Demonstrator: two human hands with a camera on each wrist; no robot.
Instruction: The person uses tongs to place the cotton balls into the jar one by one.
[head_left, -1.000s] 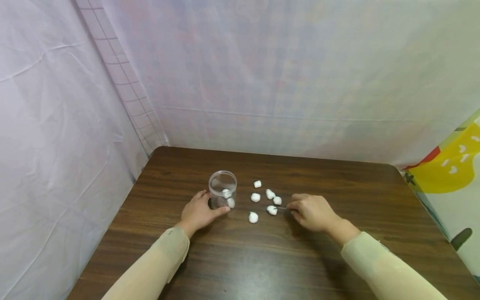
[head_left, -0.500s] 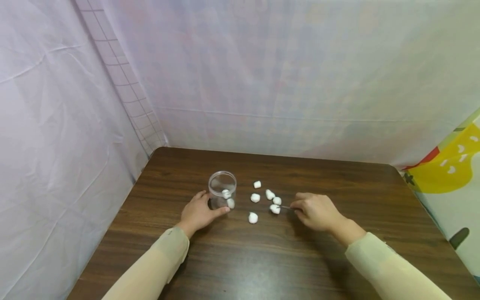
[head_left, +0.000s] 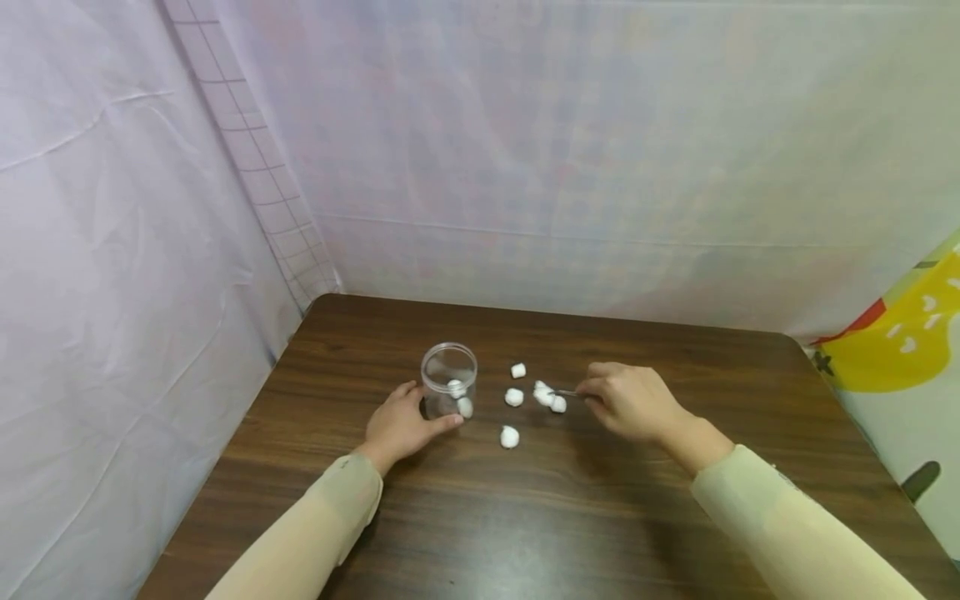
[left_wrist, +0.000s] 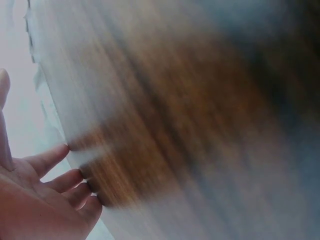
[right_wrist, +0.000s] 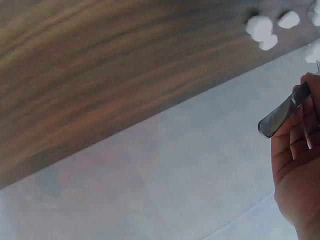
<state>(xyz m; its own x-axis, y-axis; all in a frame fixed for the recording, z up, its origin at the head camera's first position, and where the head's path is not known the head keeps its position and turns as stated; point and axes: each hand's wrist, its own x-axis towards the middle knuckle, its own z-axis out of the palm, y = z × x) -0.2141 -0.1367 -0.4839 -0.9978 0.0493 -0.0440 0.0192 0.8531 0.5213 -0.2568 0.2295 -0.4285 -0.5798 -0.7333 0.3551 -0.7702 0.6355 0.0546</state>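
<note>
A clear round jar (head_left: 448,375) stands on the table with white cotton balls inside, seen through its wall. My left hand (head_left: 397,427) holds the jar low down, thumb in front and fingers round its left side. In the left wrist view that hand (left_wrist: 50,195) shows bent fingers, and the jar is out of sight. My right hand (head_left: 626,402) pinches metal tweezers (head_left: 567,392), whose tips point left and overlap a cotton ball (head_left: 544,393) in a small cluster. The tweezers' rounded metal end (right_wrist: 277,119) sticks out of the hand in the right wrist view.
Loose cotton balls lie between the hands: one at the back (head_left: 518,370), one in the middle (head_left: 513,397), one nearer the front (head_left: 509,437) and one at the cluster's right (head_left: 558,404). The brown wooden table (head_left: 480,517) ends at a white cloth backdrop (head_left: 525,167).
My right hand has moved slightly right, then away from me, with the tweezers and a cotton ball, which now overlaps the cluster. The left hand and the jar have stayed in place.
</note>
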